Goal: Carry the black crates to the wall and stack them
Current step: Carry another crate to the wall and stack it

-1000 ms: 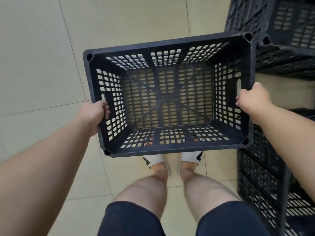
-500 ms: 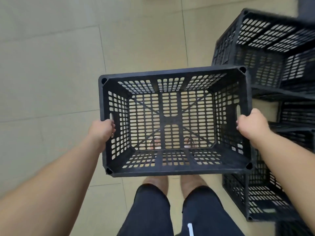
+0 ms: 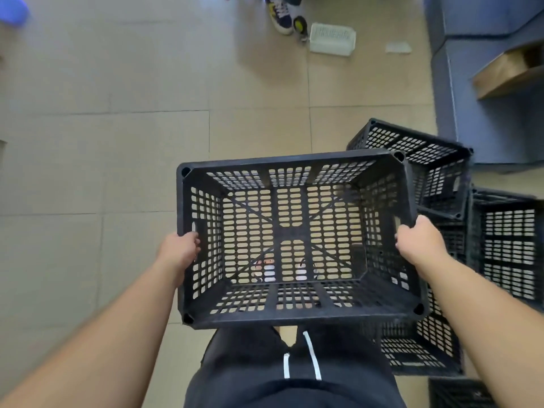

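Carried crate: a black slatted crate (image 3: 291, 161) sits mid-frame, open side up and held off the floor in front of the person's dark shorts (image 3: 259, 369).
Left hand: the left hand (image 3: 180, 251) grips the crate's left wall just below the handle slot. Its fingers are curled at the wall, and their tips are hard to make out.
Right hand: the right hand (image 3: 418, 243) grips the right wall with the thumb up by the rim. The fingers are hidden on the wall's outer side.
Seen through the base: pale tile and blurred feet (image 3: 269, 270) show through the grid.
Other black crates: several stand crowded at the right of the frame.
- One tilted crate (image 3: 424, 154) is partly covered by the carried crate's far right corner.
- One crate (image 3: 509, 245) is cut off by the right edge.
- One lower crate (image 3: 418, 348) is hidden in part by the right forearm.
- A corner piece (image 3: 459, 393) lies at the bottom right. How these rest on one another cannot be told.
Floor: beige tiles (image 3: 117, 157).
Upper middle: a shoe (image 3: 279, 17) is cut by the top edge, with a small white basket (image 3: 332, 39) just beside it.
Upper right: blue furniture (image 3: 485, 113) holds a wooden board (image 3: 506, 72), and both run out of frame.
Upper left corner: a blurred blue shape (image 3: 11, 10) that cannot be identified.
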